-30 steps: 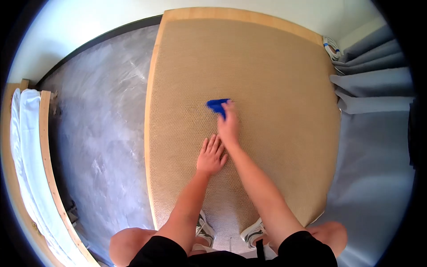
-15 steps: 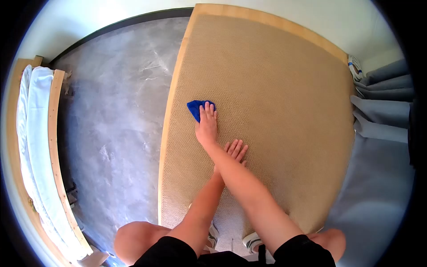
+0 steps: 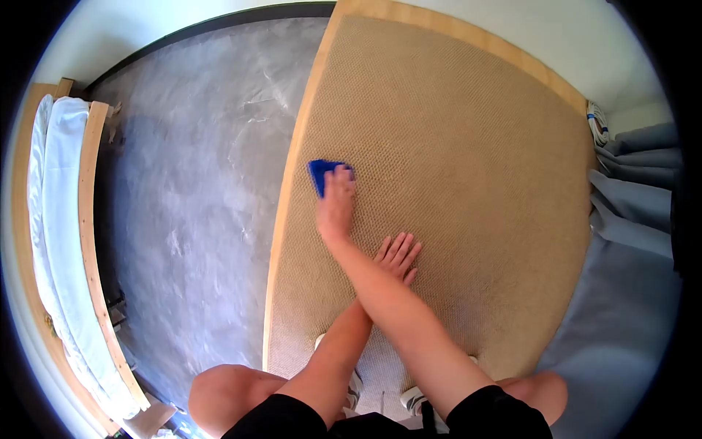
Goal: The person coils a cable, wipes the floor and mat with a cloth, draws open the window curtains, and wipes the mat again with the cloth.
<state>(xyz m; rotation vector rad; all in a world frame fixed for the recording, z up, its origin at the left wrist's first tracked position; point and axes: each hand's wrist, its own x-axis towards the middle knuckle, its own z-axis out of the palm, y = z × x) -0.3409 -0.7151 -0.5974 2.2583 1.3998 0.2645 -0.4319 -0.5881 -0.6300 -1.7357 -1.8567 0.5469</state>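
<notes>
My arms cross over a tan woven mat [image 3: 468, 183], the right forearm passing above the left. Under the fingers of my right hand [image 3: 336, 205] is a blue cloth [image 3: 322, 172], pressed on the mat close to its left wooden edge; the hand is a little smeared by motion, with its fingers bent onto the cloth. Palm down on the mat, my left hand [image 3: 398, 257] lies flat with fingers spread and holds nothing. Part of its wrist is hidden beneath the right forearm.
A pale wooden border [image 3: 292, 164] runs along the mat's left and far sides. Grey floor [image 3: 190, 183] lies to the left, beside a wooden frame [image 3: 88, 190] with white fabric [image 3: 66, 212]. Grey curtains [image 3: 636, 197] and a coiled white cable [image 3: 597, 123] are at right.
My right hand has shifted slightly with the blue cloth relative to the mat, its fingers now more bent. My left hand stays flat, a bit further right in view. The camera view has turned slightly.
</notes>
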